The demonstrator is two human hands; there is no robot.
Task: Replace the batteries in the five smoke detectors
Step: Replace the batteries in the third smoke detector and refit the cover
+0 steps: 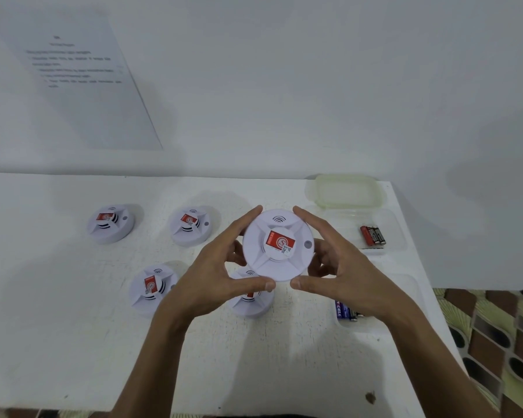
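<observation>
Held detector [280, 245]: lifted clear of the white table [73, 342], red-labelled face toward the camera, clasped between both hands.
Left hand [215, 276]: curled round the rim from 9 o'clock, thumb at about 6, forefinger near 11.
Right hand [341, 273]: curled round the rim from 3 o'clock, thumb at about 5, forefinger near 1.
Far-left detector [111, 223]: flat on the table, out at 9 to 10 o'clock.
Far-middle detector [191, 226]: at 9 to 10 o'clock, nearer in.
Near-left detector [151, 289]: at 8 o'clock.
Near-middle detector [252, 307]: at 6 to 7 o'clock, partly hidden under the left thumb.
Red batteries [373, 235]: at 3 o'clock, lying in a clear tray [400, 236].
Blue batteries [343, 312]: at 4 to 5 o'clock, partly hidden behind the right wrist.
Pale plastic container [344, 191]: at 1 to 2 o'clock, against the wall.
Printed sheet [82, 76]: on the wall, up at 10 to 11 o'clock.
</observation>
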